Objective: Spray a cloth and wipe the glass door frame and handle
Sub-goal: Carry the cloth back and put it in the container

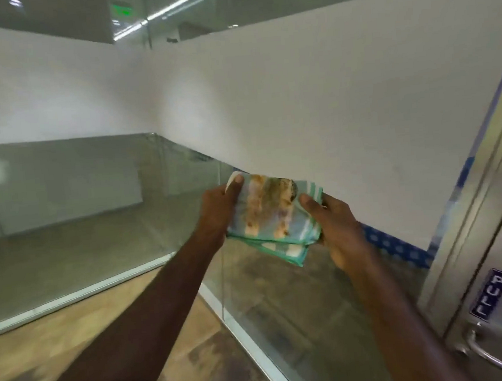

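Head view: I see my left hand (220, 205) and right hand (334, 225) both gripping a folded, stained cloth (272, 219) in mid-air, thumbs pressed on top, before a frosted glass wall (296, 101). The door frame (483, 188) and handle (488, 355) stand at right, untouched.

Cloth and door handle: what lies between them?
In the head view, the right hand gripping the cloth, then the steel door frame above the door handle.
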